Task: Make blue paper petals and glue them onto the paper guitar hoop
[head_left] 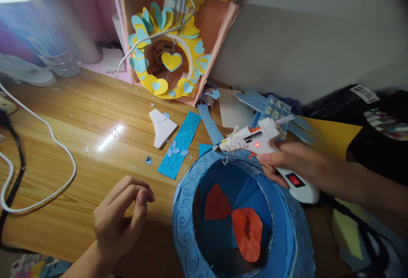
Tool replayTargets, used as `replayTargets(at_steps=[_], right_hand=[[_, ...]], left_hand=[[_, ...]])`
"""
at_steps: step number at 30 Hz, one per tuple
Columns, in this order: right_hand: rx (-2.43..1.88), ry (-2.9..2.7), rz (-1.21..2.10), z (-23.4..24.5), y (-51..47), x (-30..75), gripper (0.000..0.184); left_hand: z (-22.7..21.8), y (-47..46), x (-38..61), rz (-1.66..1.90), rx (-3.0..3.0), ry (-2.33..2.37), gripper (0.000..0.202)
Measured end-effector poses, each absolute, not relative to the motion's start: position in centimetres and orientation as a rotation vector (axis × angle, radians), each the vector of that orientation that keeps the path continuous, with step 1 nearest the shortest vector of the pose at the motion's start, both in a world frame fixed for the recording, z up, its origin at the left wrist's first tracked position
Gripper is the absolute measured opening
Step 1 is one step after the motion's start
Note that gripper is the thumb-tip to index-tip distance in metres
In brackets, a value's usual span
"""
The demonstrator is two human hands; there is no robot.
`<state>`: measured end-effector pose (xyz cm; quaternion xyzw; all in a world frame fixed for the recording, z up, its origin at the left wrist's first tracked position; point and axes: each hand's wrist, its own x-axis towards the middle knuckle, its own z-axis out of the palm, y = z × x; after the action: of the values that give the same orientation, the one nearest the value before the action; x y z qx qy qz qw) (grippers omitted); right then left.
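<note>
My right hand (pixel 280 163) grips a white hot glue gun (pixel 261 137) with a red light glowing on its side. Its nozzle points left, at the upper rim of a round blue paper-covered piece (pixel 188 201) with drawn swirls. Inside that ring sits an orange-red paper bow (pixel 247 231). Left of the ring, my left hand (pixel 123 212) hovers over the wooden table, fingers loosely curled and nothing visible in them. Nearest to it lie a blue strip with drawn circles (pixel 180 146), small light-blue petal cutouts (pixel 177 151) on it, and a white paper scrap (pixel 162 127).
A cardboard box (pixel 219 44) holds a wreath of yellow and blue paper hearts (pixel 153 84) at the back. A white cable (pixel 60 137) loops over the table (pixel 95 171) on the left. Blue sticks (pixel 251 99) and yellow paper (pixel 334 131) lie behind the glue gun; its black cord (pixel 341 208) trails right.
</note>
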<state>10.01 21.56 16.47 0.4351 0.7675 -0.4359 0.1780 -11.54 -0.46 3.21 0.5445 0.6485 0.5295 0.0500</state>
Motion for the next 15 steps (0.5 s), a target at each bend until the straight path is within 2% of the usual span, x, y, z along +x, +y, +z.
replayTargets(at_steps=[7, 15], right_hand=[[1.2, 2.221, -1.23, 16.61, 21.3, 9.19, 0.054], [1.38, 2.18, -1.128, 16.85, 20.95, 9.24, 0.048]], left_hand=[[3.45, -0.34, -11.57, 1.62, 1.668, 1.99, 0.024], [3.42, -0.53, -11.61, 1.604, 1.665, 1.998, 0.024]])
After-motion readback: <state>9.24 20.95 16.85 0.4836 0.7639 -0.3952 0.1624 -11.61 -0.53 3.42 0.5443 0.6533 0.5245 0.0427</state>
